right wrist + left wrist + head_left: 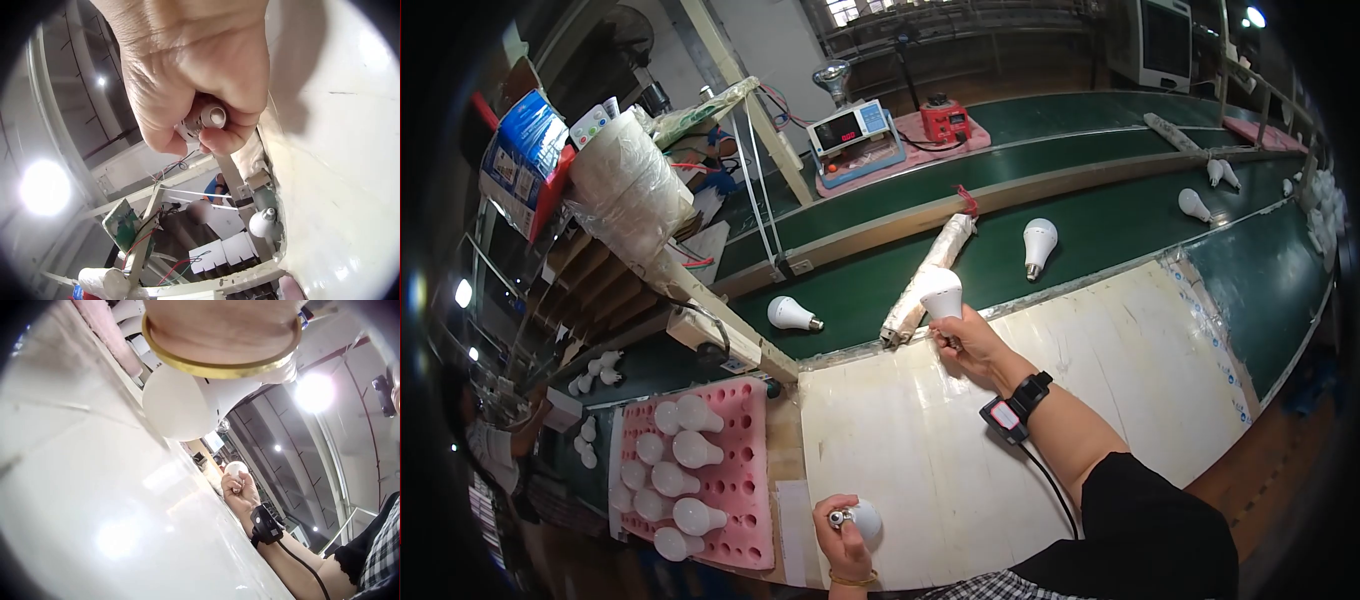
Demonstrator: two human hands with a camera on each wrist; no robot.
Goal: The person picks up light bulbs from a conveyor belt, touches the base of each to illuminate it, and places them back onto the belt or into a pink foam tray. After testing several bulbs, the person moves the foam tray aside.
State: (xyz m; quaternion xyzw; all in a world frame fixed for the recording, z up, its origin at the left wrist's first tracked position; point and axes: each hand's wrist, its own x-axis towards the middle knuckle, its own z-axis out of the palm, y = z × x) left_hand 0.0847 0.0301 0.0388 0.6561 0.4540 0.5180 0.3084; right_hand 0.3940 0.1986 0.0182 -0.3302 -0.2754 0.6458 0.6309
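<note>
My right hand [968, 343] grips a white LED bulb [941, 293] by its base, the dome pointing away from me above the far edge of the white work board [1040, 400]. In the right wrist view the metal screw base [214, 116] shows between the curled fingers. Near the board's front left, my left hand [842, 541] holds a second bulb [865, 520] around its base, dome to the right. In the left wrist view that bulb's white dome [178, 403] appears close over the board, while the fingers are mostly hidden behind the wrist.
A pink foam tray [748, 420] with several bulbs stands left of the board. On the green conveyor [990, 250] lie loose bulbs and a wrapped bar [930, 270]. Behind are a digital meter [850, 130] and a red box-shaped device [945, 120]. A post [730, 330] rises at the left.
</note>
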